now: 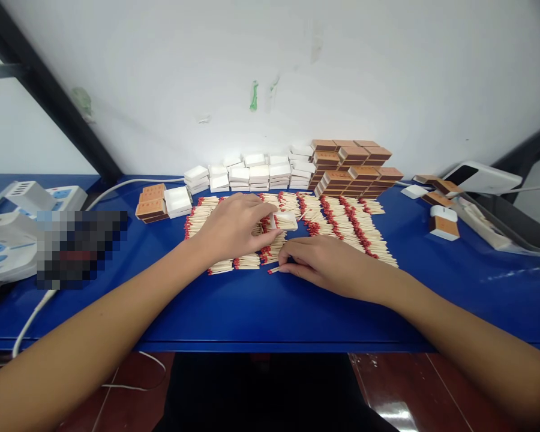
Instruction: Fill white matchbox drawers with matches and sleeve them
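Between the thumb and fingers of my left hand [236, 225] is a small white matchbox tray [287, 221], tilted above the matches. My right hand [326, 262] is low over the desk, its thumb and forefinger pinched on a match [274, 270] whose red head points left. Rows of red-headed matches [346, 222] lie side by side under and around both hands. My left hand and forearm hide part of the left rows. Whether any matches lie inside the tray is hard to make out.
White matchbox trays [239, 175] are stacked along the wall, beside piled brown matchbox sleeves [353, 168]. More brown sleeves [152, 202] stand at left. Power strips [56, 201] and cables lie far left. A white device [483, 176] and a clear-topped container [488, 225] are at right.
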The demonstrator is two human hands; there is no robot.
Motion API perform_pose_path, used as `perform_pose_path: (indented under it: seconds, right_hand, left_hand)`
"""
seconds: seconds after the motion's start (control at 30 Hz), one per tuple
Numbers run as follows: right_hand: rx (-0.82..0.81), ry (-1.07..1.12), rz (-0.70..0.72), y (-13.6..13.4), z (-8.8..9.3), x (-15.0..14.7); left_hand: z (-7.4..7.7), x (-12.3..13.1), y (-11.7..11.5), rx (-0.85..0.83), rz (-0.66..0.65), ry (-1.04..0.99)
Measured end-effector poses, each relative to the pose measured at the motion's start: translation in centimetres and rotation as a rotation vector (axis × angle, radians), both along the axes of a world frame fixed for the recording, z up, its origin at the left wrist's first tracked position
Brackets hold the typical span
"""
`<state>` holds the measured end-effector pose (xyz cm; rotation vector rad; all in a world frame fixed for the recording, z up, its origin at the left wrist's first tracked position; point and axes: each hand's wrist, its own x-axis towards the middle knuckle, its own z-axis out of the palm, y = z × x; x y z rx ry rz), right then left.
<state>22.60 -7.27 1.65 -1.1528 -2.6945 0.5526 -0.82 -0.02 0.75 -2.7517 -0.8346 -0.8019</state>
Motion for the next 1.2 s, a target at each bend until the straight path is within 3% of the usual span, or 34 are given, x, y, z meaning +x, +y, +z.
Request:
perform_pose_path:
  seconds: [0.23,0.5,0.77,0.87,1.03,1.2]
  right_hand:
    - [0.072,0.017,-0.007,0.2,0.2,0.6]
    - [0.386,0.169,-0.233,1.8,0.4,2.4]
    - [0.454,0.157,-0.226,1.7,0.0,1.9]
    - [0.426,0.227,-0.181,1.2,0.3,1.4]
    - [0.221,0.172,0.050,0.2,-0.2,0.0]
    - [0.132,0.136,0.077,0.2,-0.8,-0.5]
  left_hand:
    - [0.1,-0.1,0.0,0.003,-0.013,0.001]
    - [0.2,0.2,-0.4,-0.066,-0.093,-0.048]
    - [0.2,0.5,-0.9,-0.055,-0.116,-0.091]
    - [0.2,0.3,-0.6,-0.049,-0.070,-0.095]
    - [0.1,0.0,-0.2,0.011,-0.001,-0.080]
    - [0.3,0.0,-0.2,0.015,0.009,-0.076]
